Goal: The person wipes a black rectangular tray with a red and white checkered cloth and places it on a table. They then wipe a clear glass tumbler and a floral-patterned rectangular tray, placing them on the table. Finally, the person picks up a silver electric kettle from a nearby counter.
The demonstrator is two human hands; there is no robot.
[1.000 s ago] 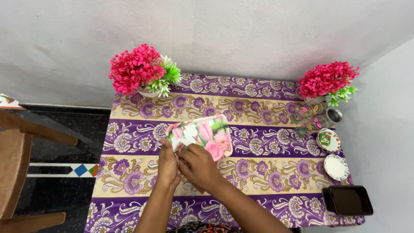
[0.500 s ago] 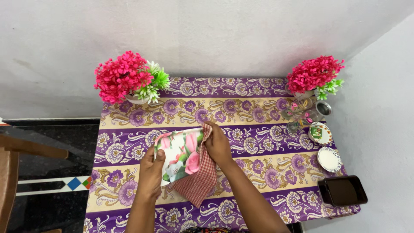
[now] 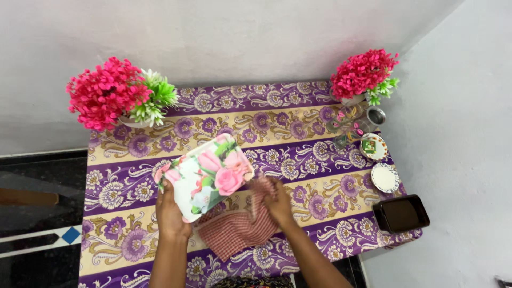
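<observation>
Near the frame's lower middle, your left hand (image 3: 172, 213) grips the tilted floral tray (image 3: 205, 176) by its edge, while your right hand (image 3: 278, 201) pinches the checked cloth (image 3: 234, 229).

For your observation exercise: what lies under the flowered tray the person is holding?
Under the tilted flowered tray, held by the left hand, lies a red checked cloth on the purple tablecloth. The right hand grips the cloth. The cloth's part beneath the tray is hidden.

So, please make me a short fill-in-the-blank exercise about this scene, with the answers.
1. The left hand holds a flowered ___ above the table.
2. The right hand rests on a checked ___.
3. A dark phone lies near the table's ___ edge.

Answers: tray; cloth; right
</observation>
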